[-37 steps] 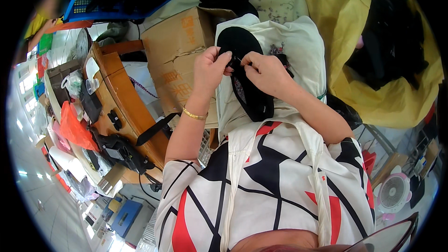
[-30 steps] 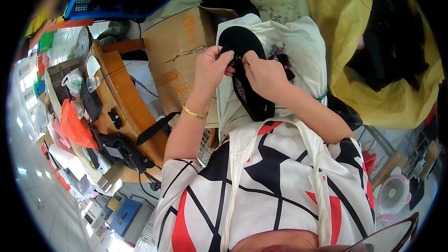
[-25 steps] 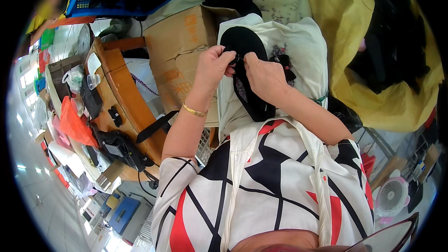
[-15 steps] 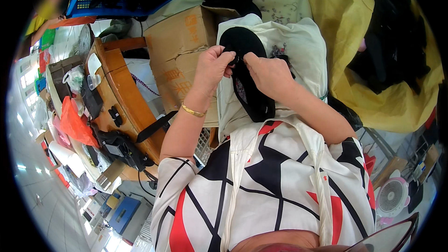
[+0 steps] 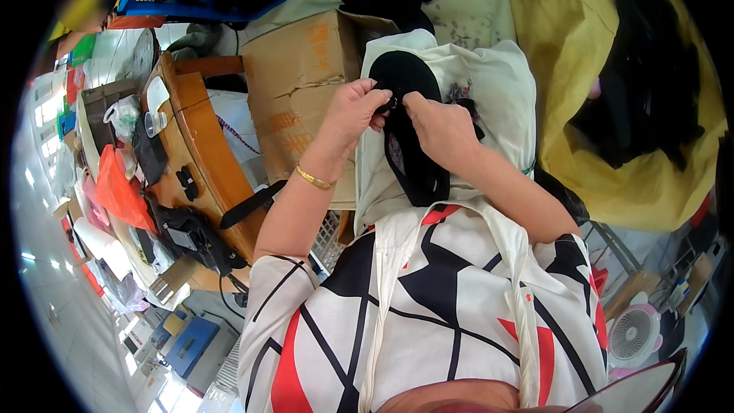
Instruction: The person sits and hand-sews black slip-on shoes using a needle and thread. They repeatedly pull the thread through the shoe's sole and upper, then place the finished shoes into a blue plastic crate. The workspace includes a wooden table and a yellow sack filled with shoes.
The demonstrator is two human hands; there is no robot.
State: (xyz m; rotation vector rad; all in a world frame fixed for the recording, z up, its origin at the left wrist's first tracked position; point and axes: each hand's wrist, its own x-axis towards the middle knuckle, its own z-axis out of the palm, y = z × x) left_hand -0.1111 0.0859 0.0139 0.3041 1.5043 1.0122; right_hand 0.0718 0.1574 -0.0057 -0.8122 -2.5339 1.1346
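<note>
A black cloth shoe [image 5: 409, 73] lies lengthwise over the white cloth [image 5: 501, 99] in front of me, its rounded end pointing away. Part of a patterned lining shows along its left side. My left hand [image 5: 353, 113] pinches the shoe's middle between thumb and fingers. Close beside it, my right hand [image 5: 445, 131] is closed at the same spot, thumb and forefinger together. Any small piece between the fingertips is too small to make out. Just right of the shoe, a little heap of small dark and purplish bits [image 5: 461, 93] rests on the cloth.
To the left stand a worn cardboard box [image 5: 294, 69] and a wooden table [image 5: 195, 130] with bags and odds and ends. A yellow sack [image 5: 562, 30] of black pieces is at the right. A blue crate [image 5: 264, 6] sits at the back, a fan [image 5: 634, 333] at lower right.
The view has shifted slightly, so the shoe and hands appear a little lower. Both hands keep their pinch at the middle of the shoe, with the fingertips barely moved.
</note>
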